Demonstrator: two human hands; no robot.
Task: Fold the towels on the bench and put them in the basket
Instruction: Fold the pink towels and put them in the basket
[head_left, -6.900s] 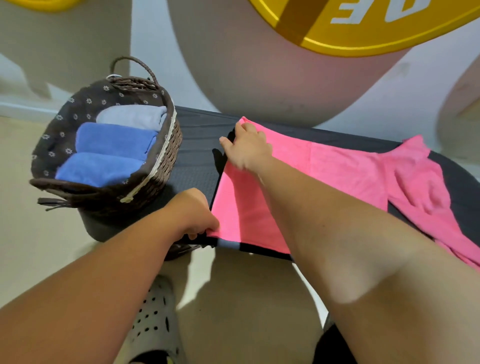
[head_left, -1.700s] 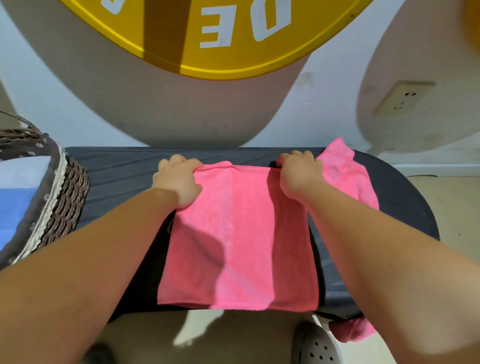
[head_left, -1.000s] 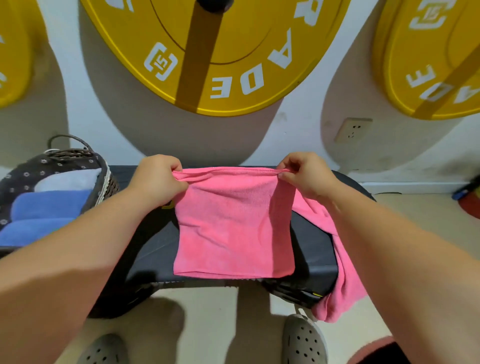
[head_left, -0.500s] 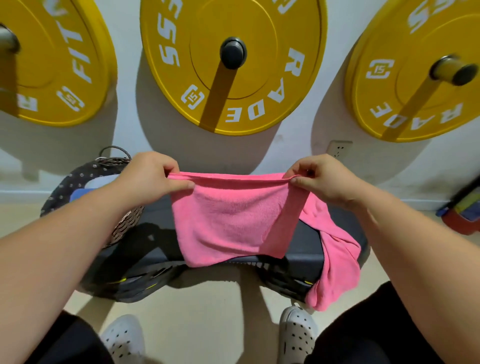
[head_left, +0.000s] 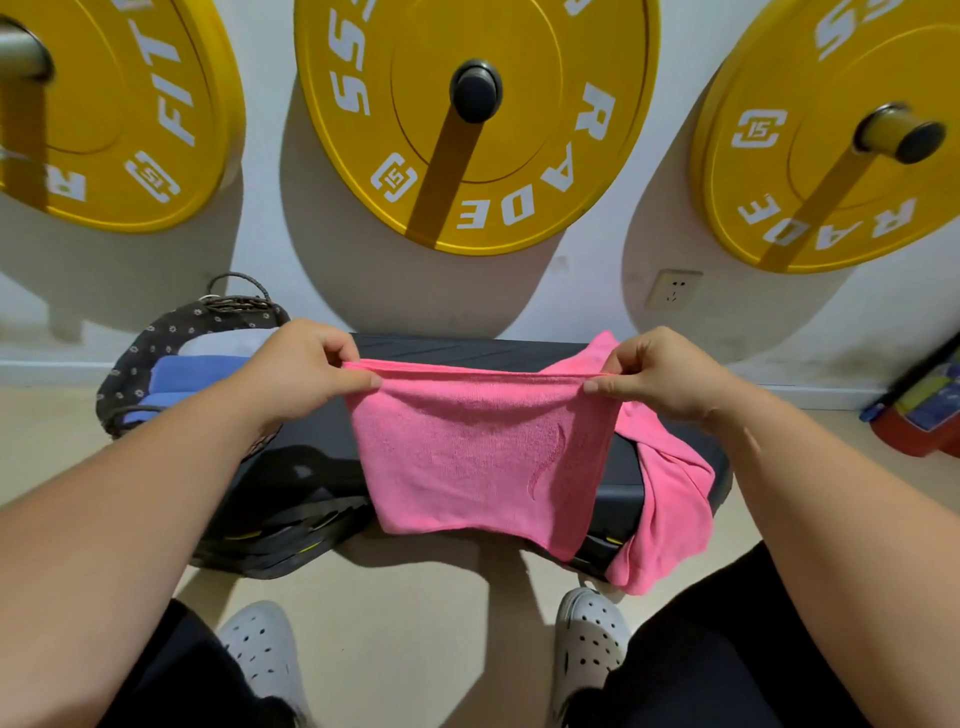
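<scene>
Pink towel (head_left: 483, 462) hangs above counter (head_left: 467, 351), top edge pinched by left grip (head_left: 301, 369) and right grip (head_left: 660, 374). Second pink towel (head_left: 675, 499) half hidden behind it, drooping off counter edge. Basket (head_left: 135, 364) partly blocked by left forearm; blue towels (head_left: 192, 371) inside.

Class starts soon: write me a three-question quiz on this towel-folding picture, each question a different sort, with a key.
1. True or false: the pink towel lies flat on the bench.
2. How many hands pinch its top edge? A one, B two, C none.
3. Fill in: the basket, holding blue towels, stands at the person's ____ end of the bench.
Key: 1 false, it is held up; 2 B, left hand and right hand; 3 left.
</scene>
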